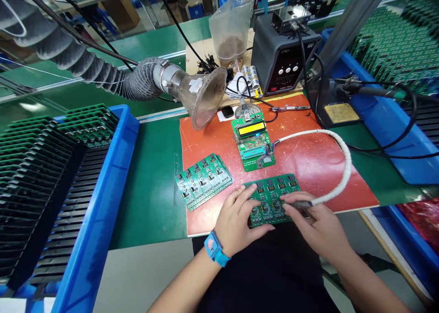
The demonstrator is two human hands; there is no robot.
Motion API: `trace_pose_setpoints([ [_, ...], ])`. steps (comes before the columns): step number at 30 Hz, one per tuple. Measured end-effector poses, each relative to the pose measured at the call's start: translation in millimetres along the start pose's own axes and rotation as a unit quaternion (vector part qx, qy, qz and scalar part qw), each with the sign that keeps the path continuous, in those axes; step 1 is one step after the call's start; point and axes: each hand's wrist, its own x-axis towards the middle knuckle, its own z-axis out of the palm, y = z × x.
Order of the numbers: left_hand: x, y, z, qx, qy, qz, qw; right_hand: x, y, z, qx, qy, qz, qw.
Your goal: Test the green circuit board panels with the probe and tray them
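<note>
A green circuit board panel (pixel 270 198) with several small displays lies at the front edge of the red mat. My left hand (pixel 240 214) rests on its left end, fingers spread, thumb along the near edge. Pinched in my right hand (pixel 312 217) is a probe (pixel 302 204), pointed at the panel's right half; its tip is hidden by my fingers. A white sleeved cable (pixel 345 162) loops from the probe to a green tester board (pixel 254 141) with a lit yellow screen. Left of my left hand lies a stack of similar panels (pixel 205 181).
A fume extractor funnel (pixel 207 98) hangs over the red mat (pixel 308 144). Blue bins of boards stand at left (pixel 118 135) and right (pixel 394 139). Behind are a soldering station (pixel 284 57), a plastic bag (pixel 231 29) and a pen-like tool (pixel 290 108).
</note>
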Motion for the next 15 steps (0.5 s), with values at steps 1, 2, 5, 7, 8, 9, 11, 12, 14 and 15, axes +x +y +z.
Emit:
trace_pose_setpoints([
  [1,0.0,-0.1,-0.1,0.001,0.000,0.002,1.000,-0.2,-0.1,-0.1,0.001,0.000,0.001,1.000],
  [2,0.0,-0.1,-0.4,0.001,0.001,0.003,1.000,-0.4,-0.1,-0.1,0.001,-0.001,0.002,1.000],
  [5,-0.1,-0.3,-1.2,0.003,0.001,0.004,1.000,-0.7,-0.4,-0.4,0.000,-0.001,0.009,1.000],
  [7,-0.1,-0.3,-1.5,0.005,-0.001,0.004,1.000,-0.7,-0.4,-0.5,0.001,-0.001,0.012,1.000],
  [8,-0.1,-0.2,-1.7,0.006,-0.002,0.005,1.000,-0.6,-0.4,-0.5,0.003,-0.002,0.013,1.000],
  [9,-0.1,-0.2,-1.7,0.007,-0.003,0.007,1.000,-0.6,-0.4,-0.4,0.006,-0.002,0.014,1.000],
  [11,0.1,0.0,-1.9,0.007,-0.003,0.011,1.000,-0.4,-0.5,-0.2,0.009,-0.002,0.016,1.000],
  [12,0.3,0.0,-2.0,0.007,-0.003,0.012,1.000,-0.3,-0.6,0.0,0.010,-0.002,0.016,1.000],
  [14,0.4,0.2,-2.1,0.005,-0.005,0.013,1.000,-0.3,-1.1,0.4,0.013,0.000,0.017,1.000],
  [15,0.5,0.3,-2.1,0.004,-0.005,0.011,1.000,-0.3,-1.3,0.4,0.015,0.001,0.018,1.000],
])
